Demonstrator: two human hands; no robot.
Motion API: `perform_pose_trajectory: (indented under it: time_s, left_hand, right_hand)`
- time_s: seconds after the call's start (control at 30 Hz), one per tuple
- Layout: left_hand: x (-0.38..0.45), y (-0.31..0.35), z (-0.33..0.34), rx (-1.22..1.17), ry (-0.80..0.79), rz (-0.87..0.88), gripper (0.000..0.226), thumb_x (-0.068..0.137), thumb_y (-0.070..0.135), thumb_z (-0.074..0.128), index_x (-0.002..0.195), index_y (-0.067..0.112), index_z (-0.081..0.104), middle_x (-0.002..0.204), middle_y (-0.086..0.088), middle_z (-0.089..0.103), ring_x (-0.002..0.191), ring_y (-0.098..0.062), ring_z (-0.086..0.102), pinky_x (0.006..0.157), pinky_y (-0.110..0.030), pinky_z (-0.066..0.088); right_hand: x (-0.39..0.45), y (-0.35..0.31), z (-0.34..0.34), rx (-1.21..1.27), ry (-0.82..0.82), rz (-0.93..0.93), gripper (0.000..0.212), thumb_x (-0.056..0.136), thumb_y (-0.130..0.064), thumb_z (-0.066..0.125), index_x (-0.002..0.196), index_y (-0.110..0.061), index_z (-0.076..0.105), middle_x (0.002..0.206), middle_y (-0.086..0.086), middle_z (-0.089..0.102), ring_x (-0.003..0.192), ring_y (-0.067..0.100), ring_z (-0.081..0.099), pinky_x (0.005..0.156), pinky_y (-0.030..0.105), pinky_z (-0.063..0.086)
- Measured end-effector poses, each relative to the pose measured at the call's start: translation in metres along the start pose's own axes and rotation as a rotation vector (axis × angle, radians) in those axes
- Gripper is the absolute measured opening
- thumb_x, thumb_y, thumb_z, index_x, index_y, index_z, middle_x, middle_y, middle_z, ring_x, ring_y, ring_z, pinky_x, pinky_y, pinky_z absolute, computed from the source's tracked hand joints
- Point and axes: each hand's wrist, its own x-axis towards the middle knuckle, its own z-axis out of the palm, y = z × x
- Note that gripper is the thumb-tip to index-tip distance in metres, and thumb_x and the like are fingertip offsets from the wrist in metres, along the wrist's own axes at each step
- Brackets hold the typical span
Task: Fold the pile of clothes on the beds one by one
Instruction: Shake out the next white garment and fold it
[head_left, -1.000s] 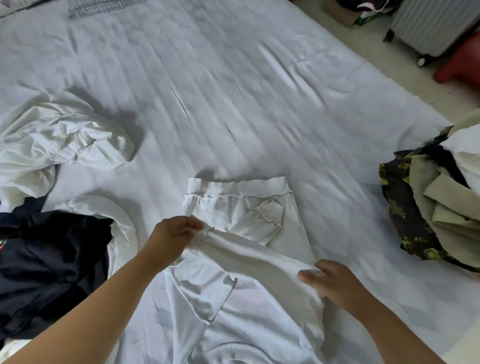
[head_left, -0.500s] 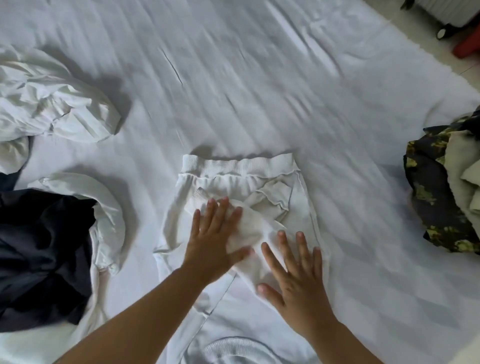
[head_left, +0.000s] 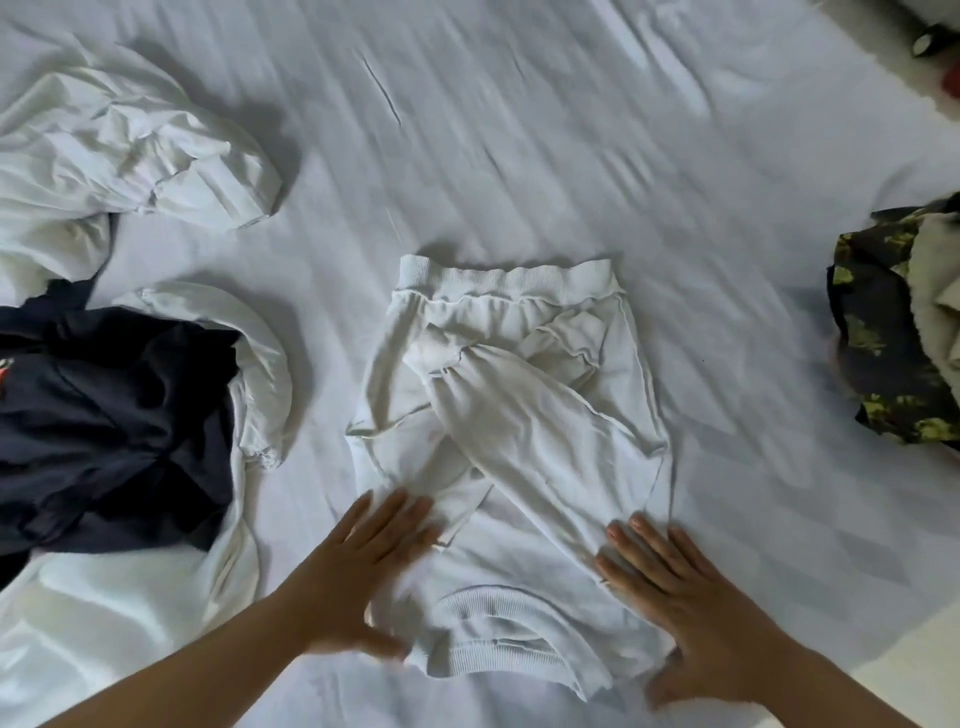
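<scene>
Both hands, left (head_left: 363, 582) and right (head_left: 696, 608), lie flat-fingered on my white ribbed-hem cotton sweatshirt (head_left: 519, 441); I'd smooth outward, seemingly before halving it.

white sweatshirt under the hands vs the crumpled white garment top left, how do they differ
The white ribbed-hem sweatshirt lies flat mid-bed, sleeves crossed over its body; the crumpled white garment sits bunched at the far left. Both hands, left and right, press the sweatshirt; nothing touches the crumpled one. Both are white cloth.
</scene>
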Motion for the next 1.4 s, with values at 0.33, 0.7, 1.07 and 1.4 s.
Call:
perform_pose_trajectory:
  time_s: [0.33,0.7,1.07,1.4]
  left_hand:
    - [-0.021,0.019,-0.003,-0.031,0.217,-0.058,0.080,0.046,0.023,0.092,0.121,0.030,0.065,0.128,0.005,0.061,0.117,-0.021,0.059,0.100,-0.050,0.042]
    - [-0.003,0.014,-0.058,-1.027,0.298,-0.546,0.040,0.087,0.003,0.040,0.090,0.041,0.052,0.052,0.010,0.049,0.045,-0.004,0.041,0.046,-0.015,0.032]
    - [0.081,-0.028,-0.090,-0.619,0.815,-0.920,0.042,0.097,0.033,0.048,0.134,0.012,0.047,0.132,-0.008,0.053,0.128,-0.035,0.045,0.104,-0.041,0.030]
    - [0.115,-0.002,-0.019,-0.144,0.365,-0.498,0.073,0.084,0.072,0.027,0.147,0.036,0.025,0.156,-0.005,0.022,0.144,-0.034,0.016,0.112,-0.056,0.009]
  right_hand:
    - [-0.004,-0.017,-0.019,0.053,0.117,0.129,0.077,0.076,-0.008,0.056,0.145,-0.034,0.033,0.155,-0.009,0.018,0.138,-0.002,-0.024,0.111,0.033,-0.002]
    - [-0.009,0.009,-0.110,1.000,-0.040,0.478,0.019,0.092,-0.020,0.055,0.082,-0.025,0.070,0.084,-0.001,0.069,0.069,0.000,0.061,0.062,0.008,0.044]
    - [0.116,0.006,-0.147,0.445,0.807,0.784,0.049,0.099,-0.039,0.041,0.137,-0.007,0.047,0.131,0.022,0.054,0.121,0.041,0.049,0.098,0.049,0.038]
    - [0.140,-0.002,-0.056,0.039,0.363,0.452,0.062,0.091,-0.062,0.021,0.143,-0.033,0.037,0.154,0.014,0.027,0.139,0.043,0.026,0.100,0.071,0.024]
